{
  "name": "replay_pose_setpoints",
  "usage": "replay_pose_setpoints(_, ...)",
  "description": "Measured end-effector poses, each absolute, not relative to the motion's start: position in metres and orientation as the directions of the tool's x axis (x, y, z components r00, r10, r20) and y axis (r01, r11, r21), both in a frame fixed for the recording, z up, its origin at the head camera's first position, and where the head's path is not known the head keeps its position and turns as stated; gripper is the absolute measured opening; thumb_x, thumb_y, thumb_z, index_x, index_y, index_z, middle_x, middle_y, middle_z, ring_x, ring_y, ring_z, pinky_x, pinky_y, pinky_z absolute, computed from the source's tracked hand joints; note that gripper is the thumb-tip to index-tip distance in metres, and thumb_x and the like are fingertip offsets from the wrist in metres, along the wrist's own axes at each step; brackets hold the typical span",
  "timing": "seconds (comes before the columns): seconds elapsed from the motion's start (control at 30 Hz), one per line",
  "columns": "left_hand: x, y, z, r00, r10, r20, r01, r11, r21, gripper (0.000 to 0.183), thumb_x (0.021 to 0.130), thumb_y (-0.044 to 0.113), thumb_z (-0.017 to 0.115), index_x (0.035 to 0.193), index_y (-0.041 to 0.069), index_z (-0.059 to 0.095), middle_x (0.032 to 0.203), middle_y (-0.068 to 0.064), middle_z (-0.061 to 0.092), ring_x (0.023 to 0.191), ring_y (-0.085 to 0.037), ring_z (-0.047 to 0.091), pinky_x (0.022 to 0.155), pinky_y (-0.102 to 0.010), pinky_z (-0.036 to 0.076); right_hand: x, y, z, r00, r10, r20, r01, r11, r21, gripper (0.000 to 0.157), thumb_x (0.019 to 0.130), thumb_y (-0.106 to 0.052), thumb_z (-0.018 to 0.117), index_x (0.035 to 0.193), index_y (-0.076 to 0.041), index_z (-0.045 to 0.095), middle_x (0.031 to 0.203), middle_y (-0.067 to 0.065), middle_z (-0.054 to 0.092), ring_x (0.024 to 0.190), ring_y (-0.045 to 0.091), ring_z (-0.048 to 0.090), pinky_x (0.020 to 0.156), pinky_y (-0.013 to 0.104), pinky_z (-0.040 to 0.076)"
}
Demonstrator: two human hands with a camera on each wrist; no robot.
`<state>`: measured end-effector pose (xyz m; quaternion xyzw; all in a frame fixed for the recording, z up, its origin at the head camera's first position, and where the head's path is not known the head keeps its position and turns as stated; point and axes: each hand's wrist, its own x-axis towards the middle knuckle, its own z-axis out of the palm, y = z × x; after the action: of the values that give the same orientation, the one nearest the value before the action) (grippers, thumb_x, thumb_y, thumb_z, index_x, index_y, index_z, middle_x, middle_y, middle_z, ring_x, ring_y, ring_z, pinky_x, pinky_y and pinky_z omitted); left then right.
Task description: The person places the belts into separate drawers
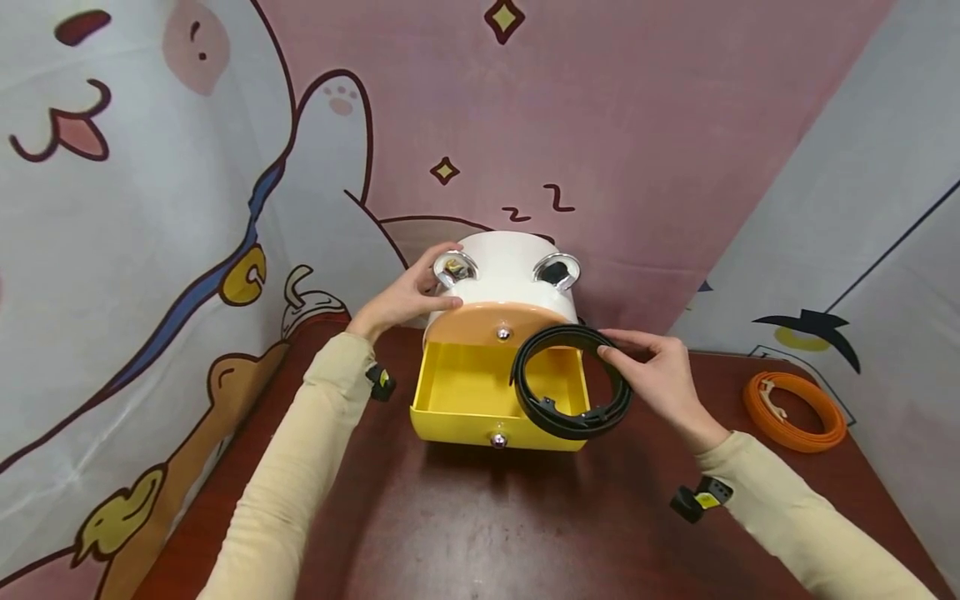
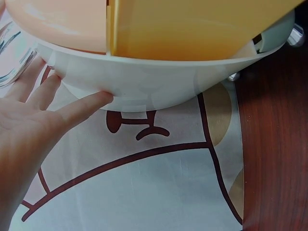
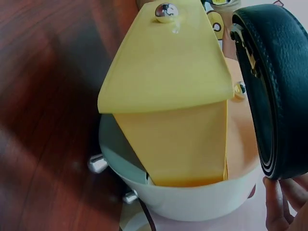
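Two hands worked at a white cabinet on the dark wooden surface. The left hand lay against the cabinet's side, its grip wide, straight fingers pressing the white wall. The right hand pinched a coiled black belt, held tilted over the right end of the pulled-out yellow drawer. One orange coiled belt lay well apart to the right.
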<state>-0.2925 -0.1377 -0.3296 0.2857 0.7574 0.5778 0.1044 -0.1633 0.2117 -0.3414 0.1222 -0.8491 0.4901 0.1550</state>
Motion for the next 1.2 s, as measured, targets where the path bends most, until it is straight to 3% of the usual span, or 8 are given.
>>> replay_pose_setpoints(0.17,-0.293,-0.138,-0.330,-0.809,0.560,0.178,0.319,0.164,0.933,0.080,0.088,0.004,0.071,0.151,0.026,0.026,0.130,-0.016,0.053,0.106,-0.029,0.057,0.085,-0.035,0.048,-0.173,0.211,-0.354,-0.938,-0.070,0.340,-0.329,0.493,-0.806,0.025,0.088,-0.015,0.072,0.110,-0.002,0.073,0.094,0.015,0.072,0.074,0.011,0.068,0.058,0.022,0.052)
replay_pose_setpoints(0.37,-0.293,-0.140,-0.330,-0.814,0.555,0.171,0.308,0.164,0.937,0.081,0.088,0.003,0.070,0.151,0.026,0.026,0.129,-0.017,0.054,0.107,-0.031,0.057,0.086,-0.035,0.047,-0.175,0.202,-0.357,-0.953,-0.081,0.292,-0.292,0.510,-0.809,0.028,0.088,-0.019,0.072,0.111,-0.002,0.073,0.095,0.015,0.072,0.076,0.007,0.066,0.061,0.022,0.052)
replay_pose_setpoints(1.2,-0.293,-0.140,-0.329,-0.811,0.559,0.173,0.326,0.185,0.927,0.082,0.087,0.007,0.072,0.151,0.028,0.026,0.133,-0.014,0.052,0.111,-0.029,0.056,0.091,-0.039,0.044,-0.188,0.179,-0.361,-0.988,-0.087,0.130,-0.156,0.563,-0.811,0.023,0.082,-0.021,0.077,0.098,-0.005,0.078,0.096,0.011,0.072,0.088,0.022,0.063,0.068,0.026,0.048)
